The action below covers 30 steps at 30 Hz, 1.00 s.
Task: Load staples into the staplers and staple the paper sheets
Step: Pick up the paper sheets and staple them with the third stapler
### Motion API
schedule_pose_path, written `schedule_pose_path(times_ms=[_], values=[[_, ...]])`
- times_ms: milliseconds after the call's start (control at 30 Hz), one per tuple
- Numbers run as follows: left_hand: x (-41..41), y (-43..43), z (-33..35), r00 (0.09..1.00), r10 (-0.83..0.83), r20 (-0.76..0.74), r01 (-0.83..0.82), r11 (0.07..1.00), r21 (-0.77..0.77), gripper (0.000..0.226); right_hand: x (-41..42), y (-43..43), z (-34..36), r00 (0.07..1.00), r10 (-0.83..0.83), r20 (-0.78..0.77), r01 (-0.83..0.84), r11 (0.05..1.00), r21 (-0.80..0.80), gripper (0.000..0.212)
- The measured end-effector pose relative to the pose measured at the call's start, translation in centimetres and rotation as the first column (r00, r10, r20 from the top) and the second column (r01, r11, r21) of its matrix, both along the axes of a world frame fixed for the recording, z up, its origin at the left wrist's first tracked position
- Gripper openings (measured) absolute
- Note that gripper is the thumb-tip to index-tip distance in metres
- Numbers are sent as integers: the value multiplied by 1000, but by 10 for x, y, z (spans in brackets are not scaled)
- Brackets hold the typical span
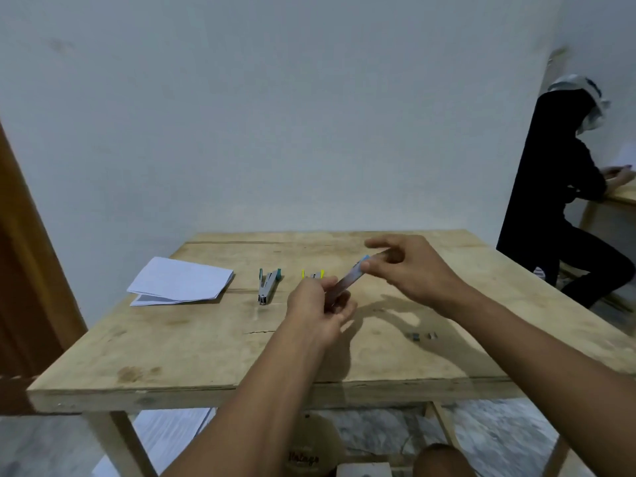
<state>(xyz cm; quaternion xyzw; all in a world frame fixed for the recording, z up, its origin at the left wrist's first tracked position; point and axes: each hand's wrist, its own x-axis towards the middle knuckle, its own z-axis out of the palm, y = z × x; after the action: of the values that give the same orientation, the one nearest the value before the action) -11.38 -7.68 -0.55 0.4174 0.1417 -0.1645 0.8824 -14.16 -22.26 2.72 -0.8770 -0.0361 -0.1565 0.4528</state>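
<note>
Above the middle of the wooden table (206,346), my left hand (318,309) grips the near end of a blue-tipped stapler (347,280) that slants up to the right. My right hand (409,266) pinches its far blue end between thumb and fingers. A green stapler (268,285) lies flat left of my hands. Behind my left hand a yellow stapler (312,274) is partly hidden. A stack of white paper sheets (180,282) lies at the table's left. Two small staple strips (421,335) rest on the wood to the right.
A person in dark clothes (564,201) sits at another table on the right. A brown door edge (31,270) stands at the left. Papers (172,438) and a round object lie on the floor under the table. The wall runs right behind the table.
</note>
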Motion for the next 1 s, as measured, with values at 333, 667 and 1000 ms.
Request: schedule_pose_path(times_ms=[333,667,1000], values=[[-12,13,-9,948,-100,302,-43,900,435,28,15,9,-8,989,-62,-133,135,741,658,49],[2,65,-3,925,-42,378,-133,895,426,35,55,80,2,962,171,-211,-38,853,520,34],[40,184,-22,903,-247,352,-387,-110,915,51,165,187,-4,982,81,-171,-107,983,-148,20]])
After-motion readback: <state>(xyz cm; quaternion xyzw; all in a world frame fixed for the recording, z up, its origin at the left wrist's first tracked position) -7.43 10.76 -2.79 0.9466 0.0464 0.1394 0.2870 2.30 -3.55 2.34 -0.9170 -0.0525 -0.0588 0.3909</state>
